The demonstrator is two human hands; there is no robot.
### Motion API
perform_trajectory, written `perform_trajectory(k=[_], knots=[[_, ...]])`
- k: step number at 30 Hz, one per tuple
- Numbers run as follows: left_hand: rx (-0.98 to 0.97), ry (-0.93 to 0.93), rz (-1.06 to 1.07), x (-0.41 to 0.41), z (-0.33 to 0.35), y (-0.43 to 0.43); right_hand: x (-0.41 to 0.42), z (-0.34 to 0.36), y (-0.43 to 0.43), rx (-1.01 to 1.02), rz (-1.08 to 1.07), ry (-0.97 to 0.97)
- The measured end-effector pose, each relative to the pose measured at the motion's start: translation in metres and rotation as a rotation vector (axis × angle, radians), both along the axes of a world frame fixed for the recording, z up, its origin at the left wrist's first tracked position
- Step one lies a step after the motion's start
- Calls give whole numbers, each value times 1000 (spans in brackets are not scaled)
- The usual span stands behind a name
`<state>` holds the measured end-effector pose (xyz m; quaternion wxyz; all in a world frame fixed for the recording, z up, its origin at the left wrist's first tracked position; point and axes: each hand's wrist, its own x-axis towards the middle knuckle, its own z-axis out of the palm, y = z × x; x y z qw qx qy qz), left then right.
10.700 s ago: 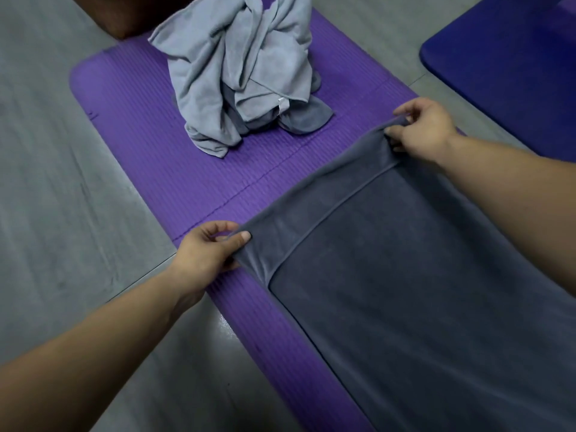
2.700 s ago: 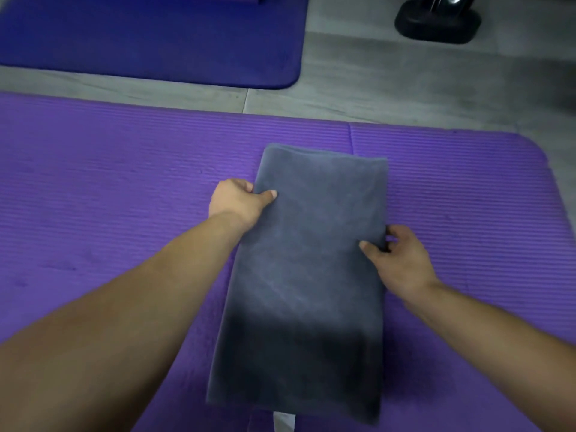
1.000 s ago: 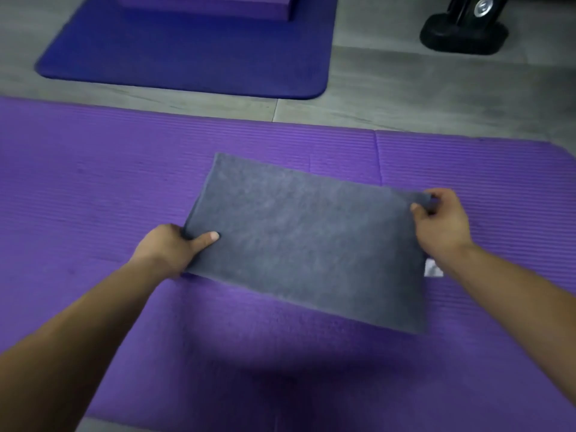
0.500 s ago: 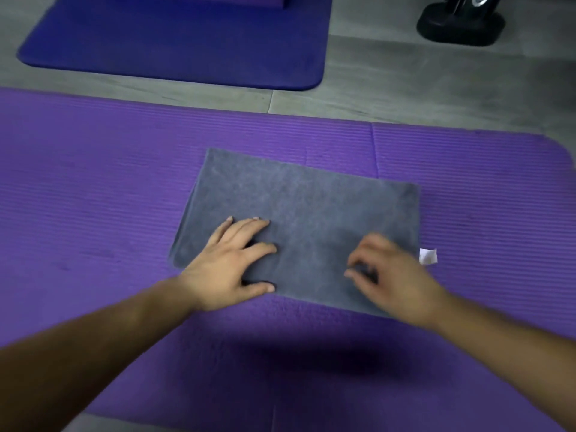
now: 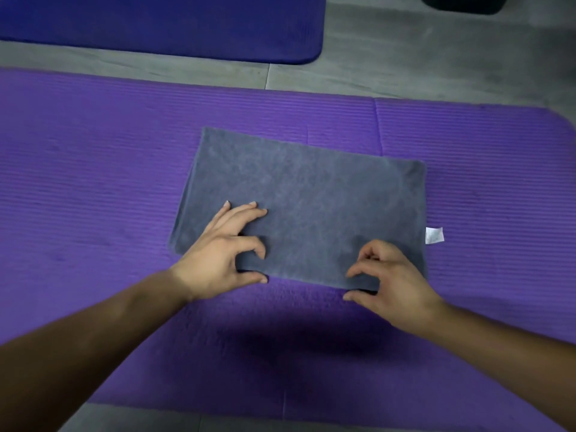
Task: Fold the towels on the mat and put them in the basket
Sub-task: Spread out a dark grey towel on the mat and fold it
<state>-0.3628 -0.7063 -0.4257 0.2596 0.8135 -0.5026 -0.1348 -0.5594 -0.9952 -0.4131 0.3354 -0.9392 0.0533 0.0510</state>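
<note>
A dark grey towel (image 5: 311, 198), folded into a flat rectangle, lies in the middle of the purple mat (image 5: 93, 182). Its white label (image 5: 434, 235) sticks out at the right edge. My left hand (image 5: 221, 257) is at the towel's near left part, with two fingers stretched on top, the others curled, and the thumb at the near edge. My right hand (image 5: 389, 279) is at the near right corner, its fingers curled onto the cloth and its thumb under the near edge. Both hands pinch that edge. No basket or other towels are in view.
A dark blue mat (image 5: 187, 26) lies on the grey floor (image 5: 405, 57) beyond the purple mat. A black base (image 5: 464, 3) stands at the top right edge. A strip of floor shows along the mat's near edge.
Half a second ago both hands lay flat on the towel. Now they have slid back to its near edge and their fingers have curled round it. The towel has not moved.
</note>
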Motion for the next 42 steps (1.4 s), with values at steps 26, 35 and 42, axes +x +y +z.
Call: perform_trajectory(k=[26,35,42], knots=[[33,113,38,26,24,17,4,18,-3,53,-121,74],[381,49,138,101,84,-52,86,69,-57,-19,-142,75],[591,-129,361,141,81,-115,177,71,-103,-262,-36,159]])
